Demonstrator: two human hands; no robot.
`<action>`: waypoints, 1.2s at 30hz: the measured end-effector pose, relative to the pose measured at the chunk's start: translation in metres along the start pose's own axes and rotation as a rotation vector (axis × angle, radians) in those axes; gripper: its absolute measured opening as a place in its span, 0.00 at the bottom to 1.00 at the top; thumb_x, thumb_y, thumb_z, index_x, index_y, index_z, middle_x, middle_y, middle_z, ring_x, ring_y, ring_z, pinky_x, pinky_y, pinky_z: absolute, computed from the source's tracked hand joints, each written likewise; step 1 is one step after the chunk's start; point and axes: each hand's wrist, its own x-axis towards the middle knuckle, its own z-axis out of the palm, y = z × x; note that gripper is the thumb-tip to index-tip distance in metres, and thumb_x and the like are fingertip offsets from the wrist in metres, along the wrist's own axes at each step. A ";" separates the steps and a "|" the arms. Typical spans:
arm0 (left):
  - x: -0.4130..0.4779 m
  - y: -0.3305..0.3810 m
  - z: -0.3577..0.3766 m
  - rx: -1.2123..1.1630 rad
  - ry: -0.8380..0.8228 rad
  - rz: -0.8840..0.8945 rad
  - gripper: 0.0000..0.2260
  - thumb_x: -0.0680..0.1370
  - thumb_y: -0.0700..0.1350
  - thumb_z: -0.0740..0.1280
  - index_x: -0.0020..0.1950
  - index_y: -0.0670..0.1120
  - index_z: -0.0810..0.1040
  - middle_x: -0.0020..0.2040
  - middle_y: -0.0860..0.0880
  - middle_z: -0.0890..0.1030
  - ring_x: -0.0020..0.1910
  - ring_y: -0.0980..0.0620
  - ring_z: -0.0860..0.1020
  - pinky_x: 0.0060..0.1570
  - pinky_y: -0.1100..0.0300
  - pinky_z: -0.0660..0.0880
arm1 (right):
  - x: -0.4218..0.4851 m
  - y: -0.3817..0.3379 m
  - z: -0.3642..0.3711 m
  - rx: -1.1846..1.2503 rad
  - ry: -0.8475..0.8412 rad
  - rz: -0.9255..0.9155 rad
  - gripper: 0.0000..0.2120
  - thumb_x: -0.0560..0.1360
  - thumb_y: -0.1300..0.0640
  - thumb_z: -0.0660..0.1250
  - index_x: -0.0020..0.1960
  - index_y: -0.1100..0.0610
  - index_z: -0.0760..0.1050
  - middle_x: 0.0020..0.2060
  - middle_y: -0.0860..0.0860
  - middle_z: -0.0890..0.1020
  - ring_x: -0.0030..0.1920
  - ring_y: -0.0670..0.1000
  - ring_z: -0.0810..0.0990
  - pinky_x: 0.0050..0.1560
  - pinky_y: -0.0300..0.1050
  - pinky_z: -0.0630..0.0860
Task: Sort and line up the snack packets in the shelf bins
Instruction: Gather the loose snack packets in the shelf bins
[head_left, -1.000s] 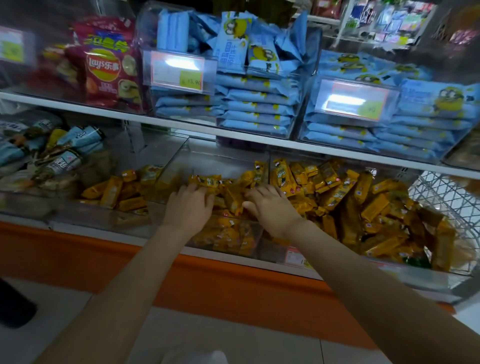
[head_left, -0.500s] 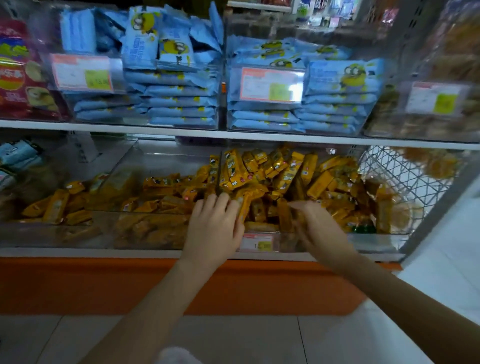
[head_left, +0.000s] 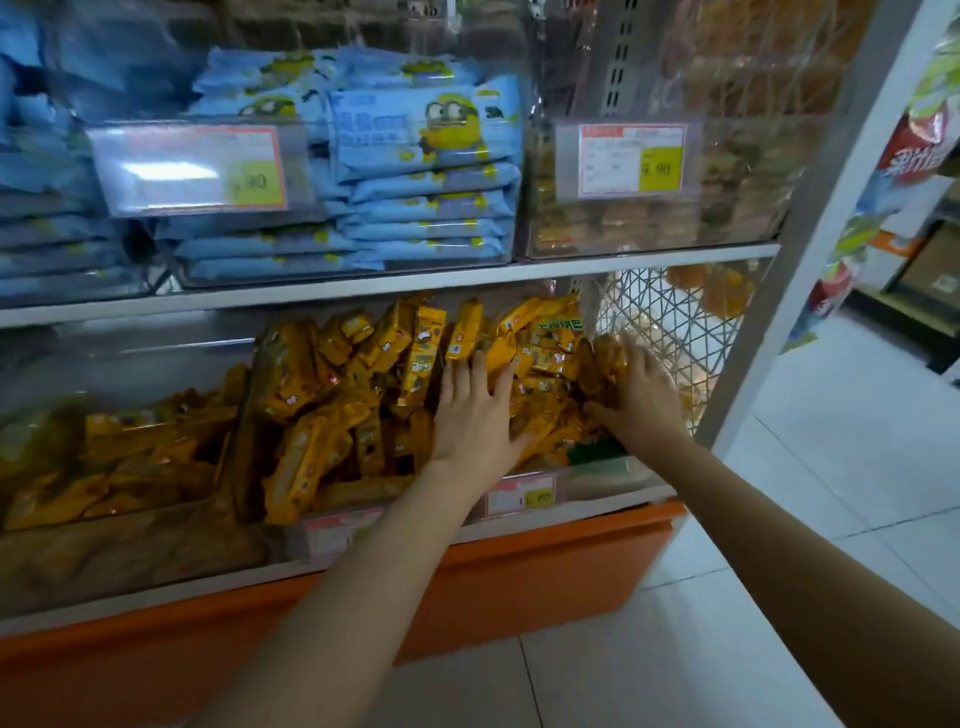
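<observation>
Hands: two. The left hand (head_left: 475, 415) lies flat on the heap, fingers straight and spread. The right hand (head_left: 644, 400) curls round one yellow packet (head_left: 607, 358) at the heap's right end.
Yellow packets (head_left: 332, 415): too many to count, jumbled in the clear bin (head_left: 597, 470) on the lower shelf.
Price tags: two above, two below.
Hard to see: a second bin on the left is blurred.
Edges: the wire mesh panel (head_left: 670, 312) is just beside the right hand; the upper shelf board (head_left: 363, 291) sits close over the heap.

White tiled floor (head_left: 857, 467), orange shelf base (head_left: 519, 587), white upright (head_left: 823, 208)
</observation>
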 end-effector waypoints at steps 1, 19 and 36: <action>0.006 0.003 0.002 0.062 -0.018 -0.004 0.37 0.76 0.65 0.59 0.77 0.49 0.49 0.77 0.39 0.46 0.76 0.37 0.47 0.74 0.44 0.43 | 0.003 -0.003 -0.001 -0.093 0.006 -0.015 0.46 0.69 0.44 0.72 0.76 0.53 0.47 0.74 0.59 0.57 0.72 0.63 0.59 0.70 0.59 0.61; 0.021 0.040 0.027 -0.133 0.035 -0.021 0.25 0.74 0.45 0.72 0.69 0.50 0.68 0.71 0.44 0.52 0.67 0.41 0.61 0.56 0.49 0.72 | -0.005 0.001 -0.009 -0.255 -0.004 -0.117 0.24 0.77 0.65 0.60 0.70 0.50 0.62 0.57 0.59 0.74 0.47 0.62 0.79 0.38 0.49 0.71; 0.005 0.024 0.012 -0.507 0.183 0.006 0.16 0.73 0.43 0.72 0.59 0.47 0.76 0.74 0.47 0.59 0.71 0.44 0.63 0.65 0.54 0.68 | -0.031 -0.013 -0.047 0.461 0.328 -0.127 0.20 0.70 0.64 0.70 0.60 0.53 0.71 0.39 0.45 0.77 0.36 0.46 0.76 0.36 0.35 0.72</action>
